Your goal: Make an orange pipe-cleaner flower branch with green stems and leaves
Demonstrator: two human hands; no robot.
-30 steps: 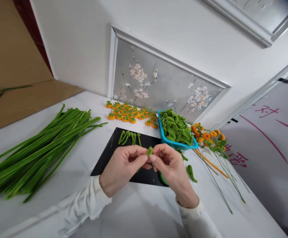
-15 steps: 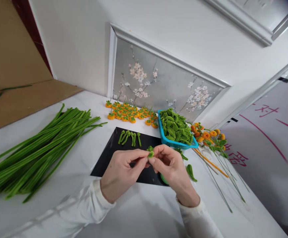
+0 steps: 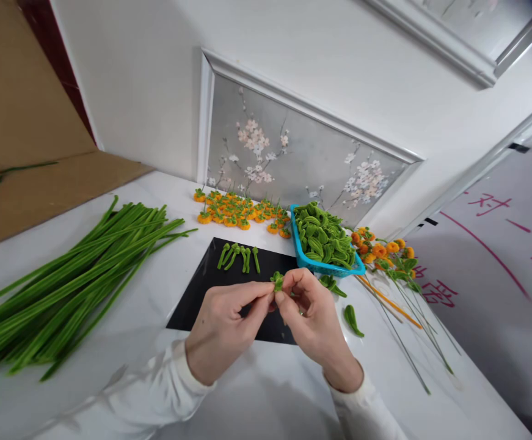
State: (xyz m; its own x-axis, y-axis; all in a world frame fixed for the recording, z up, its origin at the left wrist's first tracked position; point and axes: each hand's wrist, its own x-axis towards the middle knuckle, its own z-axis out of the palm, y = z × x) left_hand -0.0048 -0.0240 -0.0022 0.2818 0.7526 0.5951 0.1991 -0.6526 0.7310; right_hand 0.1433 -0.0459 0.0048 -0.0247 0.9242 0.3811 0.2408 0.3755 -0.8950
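Note:
Between my fingertips is a small piece of looped green pipe cleaner (image 3: 277, 280), seen just above where both hands meet. My left hand (image 3: 230, 324) pinches it from the left, thumb against forefinger. From the other side my right hand (image 3: 310, 316) grips it, the other fingers curled in. Below them lies a black mat (image 3: 196, 299), partly covered by my hands. Several short green pipe-cleaner pieces with knotted ends (image 3: 237, 257) lie in a row on the mat's far part. Whatever is under my right palm is mostly hidden.
A blue basket (image 3: 327, 267) heaped with green pipe-cleaner leaves stands behind my right hand. Long green pipe cleaners (image 3: 82, 275) spread at left. Small orange pipe-cleaner pieces with green tops (image 3: 229, 211) line the wall. Orange flowers on stems (image 3: 380, 249) and a loose leaf (image 3: 352, 320) lie right.
My fingers have shifted slightly around the small green piece, which now shows more upright between them. My right hand has turned a little. The things on the table stay put.

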